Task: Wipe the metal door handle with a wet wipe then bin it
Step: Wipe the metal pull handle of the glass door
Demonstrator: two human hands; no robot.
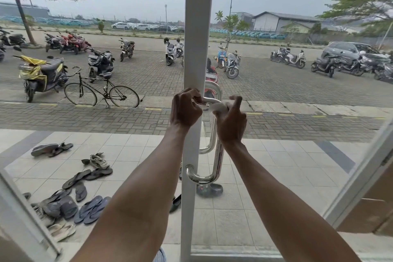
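Your left hand [185, 108] grips the handle's [217, 155] top bend beside the frame [192, 59]. At three o'clock of it, your right hand [231, 119] pinches the wipe [219, 107] against the handle.

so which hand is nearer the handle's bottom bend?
Right. The right hand grips the wet wipe on the door handle shaft; the left hand sits at the top bend, by the frame.

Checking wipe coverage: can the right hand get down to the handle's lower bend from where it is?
Probably yes. The right hand holds the wet wipe at the top of the metal door handle; the bar below it to the lower bend is bare, nothing blocking a slide down.
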